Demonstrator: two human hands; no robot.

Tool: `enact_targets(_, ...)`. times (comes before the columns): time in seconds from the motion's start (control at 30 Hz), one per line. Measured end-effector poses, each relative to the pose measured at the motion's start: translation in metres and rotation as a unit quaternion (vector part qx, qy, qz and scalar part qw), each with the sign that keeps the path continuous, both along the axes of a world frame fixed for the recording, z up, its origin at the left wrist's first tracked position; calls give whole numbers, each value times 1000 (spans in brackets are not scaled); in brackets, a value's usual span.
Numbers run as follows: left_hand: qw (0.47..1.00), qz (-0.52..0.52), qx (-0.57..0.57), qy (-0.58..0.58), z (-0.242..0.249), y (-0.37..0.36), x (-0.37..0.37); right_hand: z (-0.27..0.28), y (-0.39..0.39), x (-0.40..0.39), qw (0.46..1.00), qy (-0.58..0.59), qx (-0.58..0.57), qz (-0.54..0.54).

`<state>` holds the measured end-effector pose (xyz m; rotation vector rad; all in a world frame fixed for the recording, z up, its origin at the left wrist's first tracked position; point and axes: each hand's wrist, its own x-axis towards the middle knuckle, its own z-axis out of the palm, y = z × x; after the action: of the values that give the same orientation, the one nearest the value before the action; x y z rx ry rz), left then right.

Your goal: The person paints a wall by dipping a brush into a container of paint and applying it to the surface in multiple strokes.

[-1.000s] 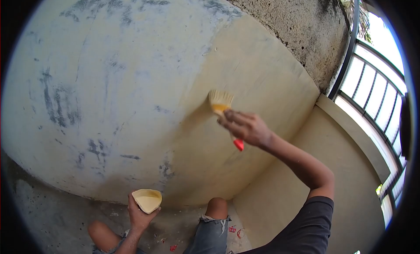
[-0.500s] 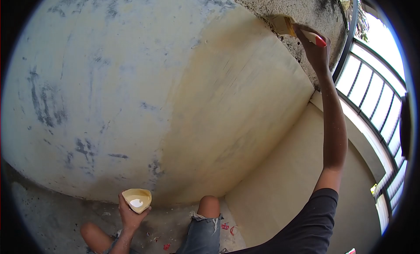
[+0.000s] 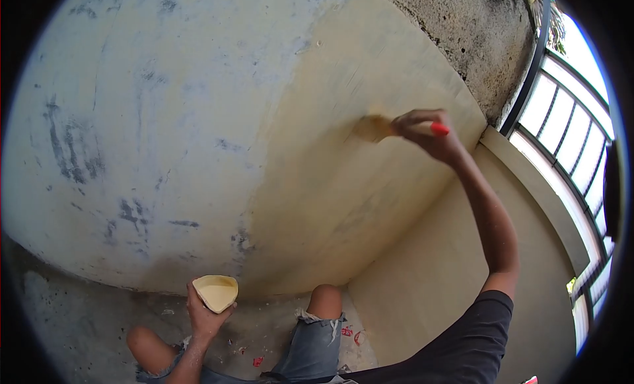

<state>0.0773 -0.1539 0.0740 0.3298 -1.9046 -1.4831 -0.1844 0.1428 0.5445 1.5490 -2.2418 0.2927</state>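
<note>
My right hand (image 3: 428, 134) is closed around the handle of a paintbrush (image 3: 374, 128), whose red handle end sticks out past the hand. The bristles lie against the wall (image 3: 317, 179) and look smeared by motion. Fresh cream paint covers the right part of this wall; its left part is pale with grey scuffs. Low on the left, my left hand (image 3: 206, 318) grips a small cream container (image 3: 216, 293) with a rounded three-cornered rim. Pale paint shows inside it.
A rough, unpainted concrete top (image 3: 472, 43) runs above the wall. To the right are a low beige wall (image 3: 456, 265) and a metal railing (image 3: 561, 129). Red scraps (image 3: 257, 361) lie on the grey floor (image 3: 152, 311) near my knees.
My right hand has brought the paintbrush down and to the left, from the wall's top edge to the painted face. The left hand with the container has shifted slightly within the view.
</note>
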Motion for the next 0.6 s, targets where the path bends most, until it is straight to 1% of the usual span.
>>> enact_targets(0.03, 1000, 3, 1, -11, 1, -1, 0, 33, 12, -6, 997, 63, -52, 0)
enact_targets(0.07, 1000, 2, 5, -8, 0, -2, -1, 66, 26, -8, 985, 149, -79, -22)
enact_targets(0.13, 1000, -5, 10, -23, -1, -1, -2, 117, 52, -16, 949, 229, -207, -61)
enact_targets(0.17, 1000, -2, 7, -16, -2, -1, -2, 131, 55, -16, 919, 317, -228, -51)
enact_targets(0.2, 1000, 1, 4, -8, -3, -1, -4, 132, 54, -16, 880, 404, -246, -39)
enact_targets(0.23, 1000, 3, -3, -4, -5, -1, -4, 116, 53, -24, 886, 393, -243, -44)
enact_targets(0.3, 1000, -5, -7, -13, -4, -2, -3, 69, 31, -30, 855, 415, -304, -60)
enact_targets(0.33, 1000, -8, -11, -8, -4, -1, -3, 32, 21, -36, 831, 514, -205, -50)
enact_targets(0.37, 1000, -8, -5, -6, 0, 1, -2, -21, 14, -36, 863, 471, -155, -94)
enact_targets(0.4, 1000, -6, -2, -7, 2, 1, -2, -84, -1, -27, 845, 489, -104, -189)
enact_targets(0.43, 1000, -2, -4, -11, 3, 2, -1, -135, -8, -22, 856, 492, -108, -112)
enact_targets(0.47, 1000, 3, -6, -12, 4, 2, -2, -184, -16, -6, 876, 465, -92, -84)
enact_targets(0.53, 1000, 6, -2, -7, 3, 1, -2, -272, -20, 23, 939, 343, -19, 2)
enact_targets(0.57, 1000, 4, -1, -6, 2, 0, -2, -307, -20, 37, 949, 311, 44, 38)
enact_targets(0.6, 1000, 3, -1, -9, 1, 0, -2, -338, -21, 43, 962, 251, 94, 55)
